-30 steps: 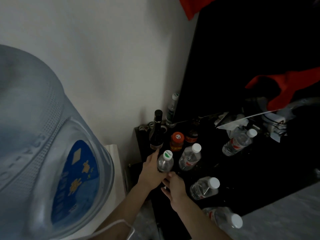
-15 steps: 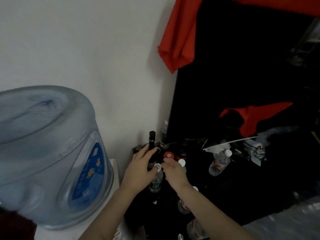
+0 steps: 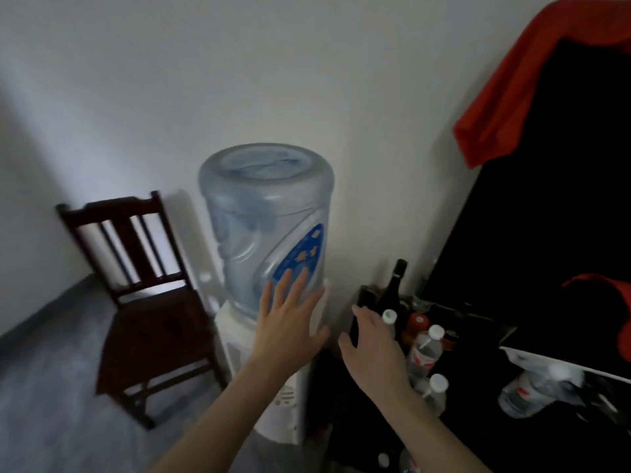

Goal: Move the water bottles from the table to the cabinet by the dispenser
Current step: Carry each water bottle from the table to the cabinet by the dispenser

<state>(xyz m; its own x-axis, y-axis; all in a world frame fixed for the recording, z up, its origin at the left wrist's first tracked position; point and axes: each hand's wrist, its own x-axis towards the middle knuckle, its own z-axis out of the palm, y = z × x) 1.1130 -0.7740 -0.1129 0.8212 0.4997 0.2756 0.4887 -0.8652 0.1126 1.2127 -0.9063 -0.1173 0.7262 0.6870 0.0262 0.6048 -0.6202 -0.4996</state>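
While my left hand (image 3: 290, 322) floats flat and released in front of the dispenser (image 3: 269, 377), my right hand (image 3: 374, 353) hangs loose and empty beside the nearest water bottle (image 3: 389, 322). Several more water bottles (image 3: 425, 353) stand upright on the dark cabinet (image 3: 362, 295) next to a tall wine bottle (image 3: 392, 285), and one lies on its side (image 3: 532, 390) further right. These look light, thin-walled and smooth, so I judge they would crush under a hard squeeze; I'd wrap the body just below the cap.

Dim room: pale wall (image 3: 170, 80), grey floor (image 3: 41, 404) (wooden chair (image 3: 143, 302) alongside).
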